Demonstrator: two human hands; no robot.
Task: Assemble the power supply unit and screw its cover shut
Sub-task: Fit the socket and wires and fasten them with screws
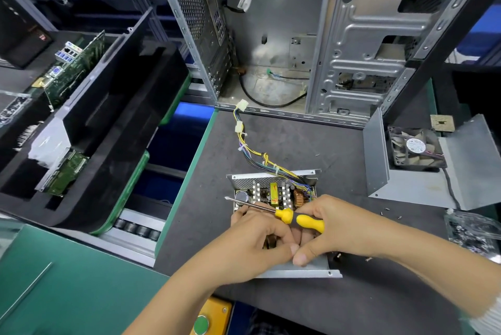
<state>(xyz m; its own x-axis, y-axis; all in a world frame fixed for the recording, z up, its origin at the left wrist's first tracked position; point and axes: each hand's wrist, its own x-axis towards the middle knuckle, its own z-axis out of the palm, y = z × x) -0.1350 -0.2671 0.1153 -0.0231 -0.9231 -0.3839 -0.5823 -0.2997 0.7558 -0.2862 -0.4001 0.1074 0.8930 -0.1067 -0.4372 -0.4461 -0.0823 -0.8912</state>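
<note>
Nearby, an empty computer case [311, 36] stands at the back of the dark tabletop [284, 142], and the bent metal cover [423, 183] sits to the right with a fan [414, 149] on it (loose screws [385, 211] lie just beside). The open power supply unit [273, 193] lies in the middle, its wire bundle [257, 150] trailing toward the case. The right hand [333, 229] grips a yellow screwdriver [292, 217]; the left hand [257, 237] curls over the unit, thumbs touching, hiding its near half. Foam trays [103, 123] with circuit boards fill the left.
</note>
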